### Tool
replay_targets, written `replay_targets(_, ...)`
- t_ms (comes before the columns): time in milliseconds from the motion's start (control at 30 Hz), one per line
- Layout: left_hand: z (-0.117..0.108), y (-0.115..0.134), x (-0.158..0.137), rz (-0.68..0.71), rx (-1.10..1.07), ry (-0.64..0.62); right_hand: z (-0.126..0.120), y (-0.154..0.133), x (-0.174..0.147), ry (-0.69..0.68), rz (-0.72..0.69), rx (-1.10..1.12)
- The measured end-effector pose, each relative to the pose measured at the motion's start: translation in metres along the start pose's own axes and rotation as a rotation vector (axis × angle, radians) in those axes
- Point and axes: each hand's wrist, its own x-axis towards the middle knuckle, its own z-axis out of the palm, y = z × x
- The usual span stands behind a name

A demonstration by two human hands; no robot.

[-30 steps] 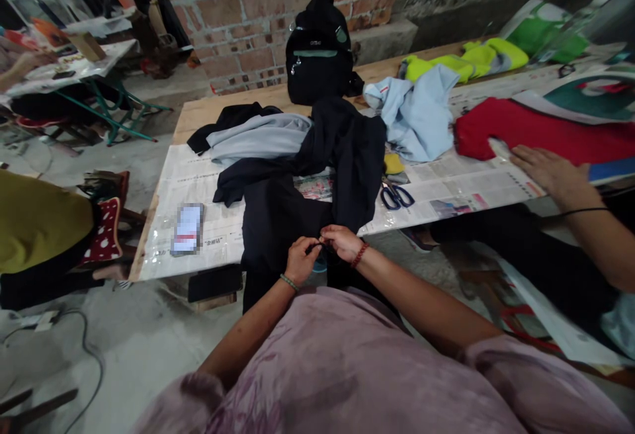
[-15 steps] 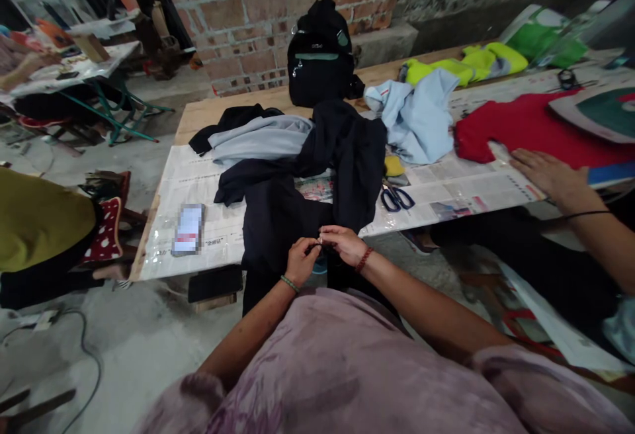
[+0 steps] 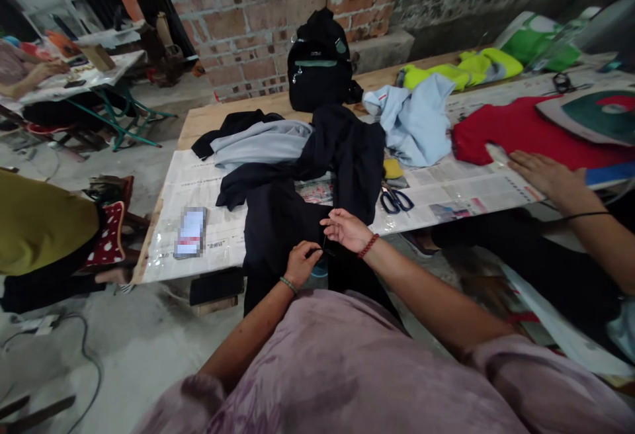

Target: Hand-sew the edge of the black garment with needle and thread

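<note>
Fingers of the left hand (image 3: 300, 262) were pinched together on a fold of the black garment (image 3: 288, 219) at lower centre of the frame — the cloth hung over the table (image 3: 198, 120) edge. The right hand (image 3: 344, 229), just above and to the right, had its fingers loosely apart, fingertips near the fabric — whether they held anything was unclear. Scissors (image 3: 395, 199) lay right of the garment.

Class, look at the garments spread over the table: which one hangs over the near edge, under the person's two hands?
The black garment. It alone drapes off the table's front edge, where the left hand and right hand work on it; the light blue garment and red garment lie farther back.
</note>
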Motion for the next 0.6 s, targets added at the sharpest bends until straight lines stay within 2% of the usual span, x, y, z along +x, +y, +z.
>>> replay_targets(67,0.000,0.000,0.000,0.001,-0.005,0.006,0.006,0.002,-0.007,-0.107,-0.051,0.002)
replay_targets(133,0.000,-0.001,0.000,0.001,-0.012,0.014,0.011,0.007,-0.014,-0.165,-0.209,-0.133)
replay_targets(233,-0.001,-0.001,0.001,0.004,-0.030,0.009,0.006,0.012,-0.019,-0.233,-0.568,-0.667)
replay_targets(300,-0.001,-0.001,0.001,0.003,-0.036,0.004,-0.004,0.008,-0.018,-0.347,-0.794,-1.080)
replay_targets(367,-0.002,0.000,0.001,-0.001,-0.035,0.005,-0.017,-0.001,-0.013,-0.446,-0.974,-1.385)
replay_targets(467,-0.002,0.001,0.000,-0.007,-0.036,0.013,-0.034,-0.023,-0.003,-0.419,-1.149,-1.644)
replay_targets(600,-0.002,0.000,0.001,-0.028,-0.039,0.009,-0.053,-0.051,0.007,-0.235,-1.218,-1.756)
